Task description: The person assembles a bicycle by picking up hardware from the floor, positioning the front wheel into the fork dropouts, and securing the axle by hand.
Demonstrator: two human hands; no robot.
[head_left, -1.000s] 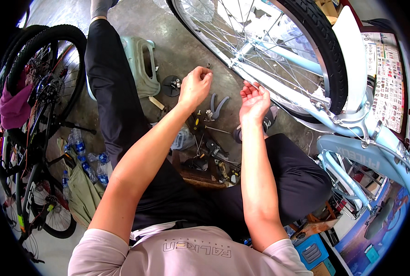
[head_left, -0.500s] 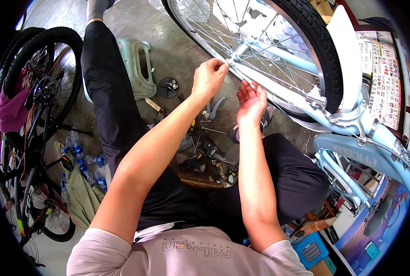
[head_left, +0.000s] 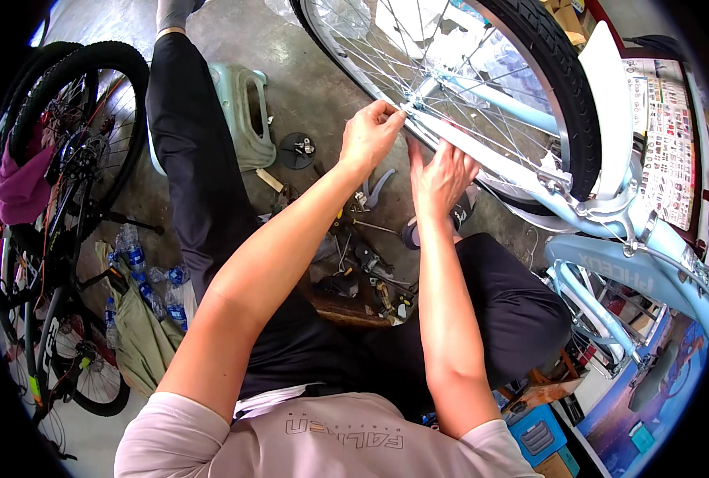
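A light-blue bicycle fork [head_left: 482, 151] runs from the wheel's hub [head_left: 419, 97] down to the right, beside the spokes. At the fork's end near the hub, my left hand [head_left: 369, 139] is closed in a pinch. Whatever sits between its thumb and finger is too small to make out. My right hand [head_left: 443, 177] lies back-up against the near fork leg, fingers stretched out and thumb apart, holding nothing I can see. The spoked wheel with its black tyre [head_left: 561, 88] stands in front of me.
Loose tools and parts [head_left: 370, 267] lie on the floor between my legs, near a blue-grey lever [head_left: 381, 188]. A pale green plastic stool [head_left: 251, 119] stands to the left. Other bicycles [head_left: 76, 183] fill the far left, with plastic bottles [head_left: 135, 259] below. A white mudguard [head_left: 605, 103] borders the tyre.
My right hand has turned from palm up to back up and now rests against the fork. My left hand stays pinched near the hub. The whole view has shifted slightly.
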